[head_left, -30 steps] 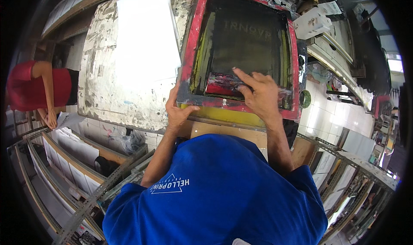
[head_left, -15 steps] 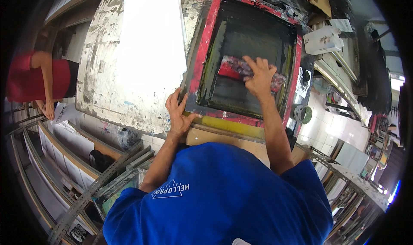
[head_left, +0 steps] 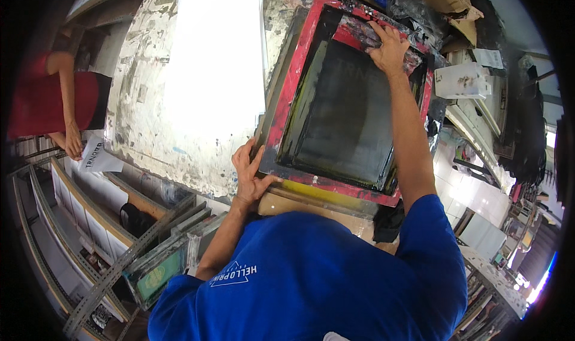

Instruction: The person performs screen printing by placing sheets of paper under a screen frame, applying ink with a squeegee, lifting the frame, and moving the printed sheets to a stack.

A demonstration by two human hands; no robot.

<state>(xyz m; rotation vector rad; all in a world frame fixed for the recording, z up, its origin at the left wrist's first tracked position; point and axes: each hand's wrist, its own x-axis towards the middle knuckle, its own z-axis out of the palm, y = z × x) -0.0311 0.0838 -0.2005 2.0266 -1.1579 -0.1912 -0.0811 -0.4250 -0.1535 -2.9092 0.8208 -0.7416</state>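
Observation:
A screen-printing frame [head_left: 289, 95] with red and dark edges lies before me, its dark mesh [head_left: 344, 116] streaked yellowish at the sides. At the frame's far end, my right hand [head_left: 390, 48] is closed over an ink-stained red squeegee [head_left: 352, 32] that lies across the mesh. My left hand [head_left: 248, 173] rests against the near left corner of the frame, thumb along the near edge and fingers spread along the left side. What lies under the screen is hidden.
Left of the frame, a large white sheet [head_left: 215, 59] covers part of a paint-spotted board [head_left: 138, 95]. Another person in red [head_left: 51, 101] holds a white piece with dark print [head_left: 100, 158] at far left. A white container [head_left: 461, 80] stands to the right; racks [head_left: 90, 203] are lower left.
My right hand has moved the squeegee from mid-mesh to the far end of the frame. My left hand stays at the corner. The other person's white piece shows more.

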